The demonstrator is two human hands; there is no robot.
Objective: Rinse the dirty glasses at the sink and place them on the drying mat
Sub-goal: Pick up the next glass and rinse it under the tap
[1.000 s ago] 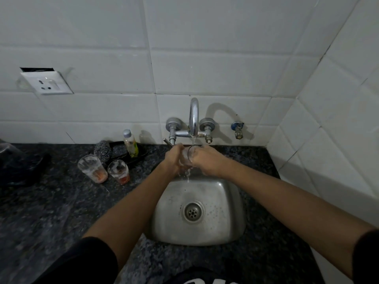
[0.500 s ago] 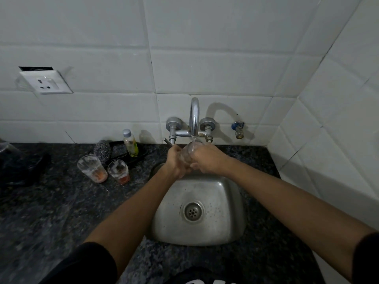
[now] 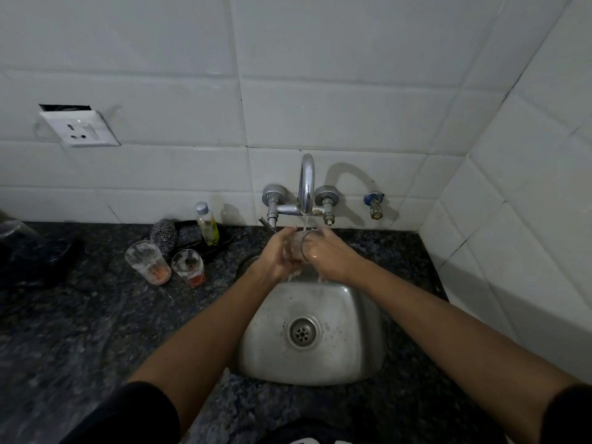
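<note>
Two hands meet under a running tap, cupping one clear glass (image 3: 296, 248) between them above the back edge of a small steel sink (image 3: 312, 370). The left hand (image 3: 277, 254) wraps around the base end with curled fingers; the right hand (image 3: 326, 256) curls over the rim end, fingers seemingly reaching into or across the mouth, though the exact hold is hard to make out. The glass lies tipped on its side, its long axis running roughly left to right between the palms, with the thin stream from the curved chrome tap (image 3: 306, 184) falling onto it and water dripping into the basin.

Two more dirty glasses — a taller one (image 3: 148, 262) and a shorter one (image 3: 188, 267), both smeared and holding orange-red dregs — stand upright side by side on the speckled dark stone counter (image 3: 96, 315), well to the left of the sink. The left hand is the nearer one to them. Behind them sit a wiry grey scrubber (image 3: 164, 233) and a small bottle of yellowish liquid (image 3: 207, 227). White glossy tiles cover the wall. No drying mat is clearly in view.
</note>
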